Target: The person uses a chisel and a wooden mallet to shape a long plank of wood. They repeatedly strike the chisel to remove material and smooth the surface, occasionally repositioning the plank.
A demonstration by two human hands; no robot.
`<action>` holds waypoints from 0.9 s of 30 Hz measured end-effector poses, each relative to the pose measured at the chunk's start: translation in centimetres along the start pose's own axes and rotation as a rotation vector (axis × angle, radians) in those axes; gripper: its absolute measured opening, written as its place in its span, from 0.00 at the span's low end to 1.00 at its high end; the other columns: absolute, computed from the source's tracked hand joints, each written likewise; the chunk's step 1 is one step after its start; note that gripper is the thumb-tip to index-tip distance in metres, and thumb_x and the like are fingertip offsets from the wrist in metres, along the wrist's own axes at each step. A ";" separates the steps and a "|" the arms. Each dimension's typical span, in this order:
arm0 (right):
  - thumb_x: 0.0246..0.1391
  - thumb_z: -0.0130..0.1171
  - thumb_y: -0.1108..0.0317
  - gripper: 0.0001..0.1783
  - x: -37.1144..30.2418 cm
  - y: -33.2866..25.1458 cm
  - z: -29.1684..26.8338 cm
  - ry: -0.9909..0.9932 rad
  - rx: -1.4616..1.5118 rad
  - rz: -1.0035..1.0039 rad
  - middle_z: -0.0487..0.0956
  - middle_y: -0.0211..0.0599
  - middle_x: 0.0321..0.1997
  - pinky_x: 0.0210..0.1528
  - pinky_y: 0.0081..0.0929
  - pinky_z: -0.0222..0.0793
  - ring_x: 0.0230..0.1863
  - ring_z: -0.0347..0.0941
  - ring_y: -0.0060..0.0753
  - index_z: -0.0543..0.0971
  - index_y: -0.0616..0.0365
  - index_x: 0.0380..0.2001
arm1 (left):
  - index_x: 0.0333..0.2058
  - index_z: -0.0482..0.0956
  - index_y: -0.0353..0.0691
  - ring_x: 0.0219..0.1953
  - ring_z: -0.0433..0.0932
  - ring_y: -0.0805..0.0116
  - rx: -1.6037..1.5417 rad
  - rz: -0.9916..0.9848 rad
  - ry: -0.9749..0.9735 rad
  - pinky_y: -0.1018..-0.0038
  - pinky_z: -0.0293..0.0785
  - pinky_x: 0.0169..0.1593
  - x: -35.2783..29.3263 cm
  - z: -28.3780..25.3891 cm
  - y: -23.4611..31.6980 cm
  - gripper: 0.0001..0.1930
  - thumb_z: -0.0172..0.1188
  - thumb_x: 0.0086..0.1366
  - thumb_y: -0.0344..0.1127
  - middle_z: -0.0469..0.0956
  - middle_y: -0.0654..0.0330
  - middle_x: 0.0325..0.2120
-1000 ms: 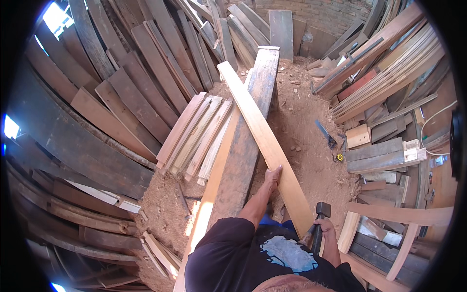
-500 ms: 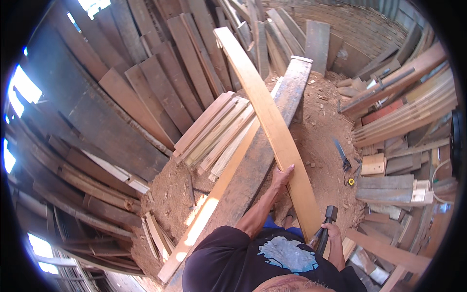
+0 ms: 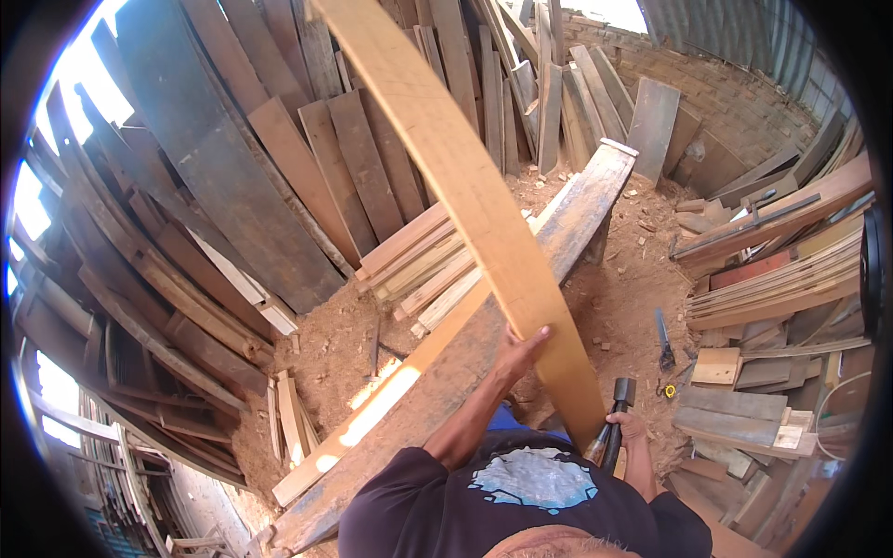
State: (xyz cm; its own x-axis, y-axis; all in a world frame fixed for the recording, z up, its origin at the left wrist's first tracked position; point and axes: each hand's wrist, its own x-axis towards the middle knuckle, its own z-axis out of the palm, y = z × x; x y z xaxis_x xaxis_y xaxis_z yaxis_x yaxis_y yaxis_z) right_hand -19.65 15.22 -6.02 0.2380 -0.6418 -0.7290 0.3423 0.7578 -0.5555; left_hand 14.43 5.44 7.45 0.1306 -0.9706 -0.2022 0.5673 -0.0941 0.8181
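A long, light-brown plank (image 3: 484, 223) slants up from near my body to the far left, its far end raised past the workbench. My left hand (image 3: 523, 353) grips it by the left edge, thumb lying across its face. In my right hand (image 3: 631, 435), beside the plank's near end, is a black hammer (image 3: 624, 392) held head up. A slim tool like a chisel (image 3: 596, 446) shows next to the hammer's handle; how it is held is partly hidden. Beneath the plank runs a worn, narrow workbench (image 3: 465, 374), with another pale board (image 3: 395, 398) along its left side.
Stacked cut timbers (image 3: 419, 265) lie left of the bench. A handsaw (image 3: 663, 339) and a yellow tape measure (image 3: 669, 391) rest on the shavings-covered floor at right. Tall boards (image 3: 223, 177) lean along the left, and piled planks (image 3: 781, 293) fill the right.
The plank's far end has swung left and up, rising toward the top of the view. My left hand keeps its grip, and the hammer stays in my right. The view has shifted somewhat.
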 end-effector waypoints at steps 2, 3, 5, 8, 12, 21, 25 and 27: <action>0.40 0.66 0.72 0.13 1.7 -0.2 -0.2 0.006 -0.010 0.004 0.78 0.37 0.25 0.28 0.37 0.77 0.22 0.76 0.37 0.78 0.62 0.32 | 0.55 0.69 0.35 0.47 0.80 0.63 0.009 -0.008 0.041 0.65 0.81 0.50 -1.5 -0.5 1.2 0.26 0.69 0.60 0.29 0.80 0.54 0.46; 0.40 0.66 0.72 0.13 2.2 -0.6 -0.4 -0.018 -0.020 0.008 0.78 0.38 0.26 0.28 0.37 0.77 0.22 0.76 0.37 0.78 0.63 0.32 | 0.55 0.69 0.35 0.47 0.80 0.63 -0.015 0.010 0.047 0.65 0.81 0.50 -2.1 -1.1 1.4 0.26 0.69 0.60 0.29 0.80 0.54 0.46; 0.40 0.66 0.72 0.14 2.9 -1.5 1.5 -0.077 -0.038 0.034 0.79 0.38 0.27 0.28 0.36 0.78 0.23 0.77 0.37 0.79 0.64 0.33 | 0.55 0.70 0.34 0.47 0.80 0.63 -0.052 0.043 0.079 0.65 0.80 0.51 -3.9 -3.1 1.6 0.26 0.69 0.60 0.28 0.80 0.55 0.46; 0.41 0.65 0.72 0.13 3.5 -2.9 5.3 -0.131 -0.078 0.076 0.82 0.42 0.29 0.29 0.36 0.78 0.25 0.78 0.38 0.79 0.65 0.33 | 0.55 0.70 0.34 0.48 0.80 0.62 -0.077 0.075 0.114 0.64 0.80 0.51 -5.8 -6.5 1.4 0.26 0.69 0.60 0.28 0.80 0.55 0.46; 0.41 0.65 0.73 0.14 6.1 -4.0 7.8 -0.156 -0.183 0.141 0.83 0.45 0.32 0.32 0.38 0.80 0.29 0.80 0.41 0.79 0.66 0.34 | 0.55 0.71 0.34 0.48 0.80 0.62 -0.082 0.101 0.146 0.64 0.79 0.52 -8.7 -10.3 2.6 0.24 0.68 0.61 0.28 0.80 0.55 0.46; 0.38 0.64 0.74 0.14 10.6 -4.7 18.7 -0.313 -0.496 0.101 0.83 0.46 0.35 0.35 0.35 0.79 0.28 0.79 0.39 0.76 0.63 0.33 | 0.54 0.73 0.38 0.50 0.78 0.61 -0.155 0.337 0.316 0.62 0.76 0.54 -16.5 -18.2 5.8 0.23 0.68 0.60 0.26 0.79 0.58 0.47; 0.36 0.63 0.75 0.14 12.6 -5.0 20.5 -0.369 -0.617 0.143 0.83 0.48 0.35 0.35 0.36 0.79 0.29 0.79 0.39 0.75 0.62 0.32 | 0.56 0.72 0.39 0.52 0.77 0.61 -0.347 0.288 0.514 0.61 0.78 0.53 -19.1 -19.4 4.6 0.27 0.71 0.58 0.30 0.78 0.58 0.48; 0.36 0.63 0.75 0.14 13.1 -4.7 22.6 -0.425 -0.633 0.203 0.83 0.50 0.36 0.36 0.38 0.80 0.31 0.80 0.41 0.75 0.62 0.31 | 0.56 0.72 0.39 0.52 0.76 0.62 -0.420 0.344 0.635 0.62 0.77 0.54 -20.6 -20.0 3.1 0.29 0.72 0.56 0.31 0.78 0.58 0.48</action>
State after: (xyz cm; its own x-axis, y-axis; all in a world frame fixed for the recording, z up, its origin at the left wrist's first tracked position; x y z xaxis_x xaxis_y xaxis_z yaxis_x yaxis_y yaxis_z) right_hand 2.43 0.62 -3.88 0.6114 -0.3764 -0.6961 -0.2976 0.7057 -0.6430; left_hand 29.75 29.61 3.40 0.7143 -0.6084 -0.3458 0.6515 0.3975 0.6462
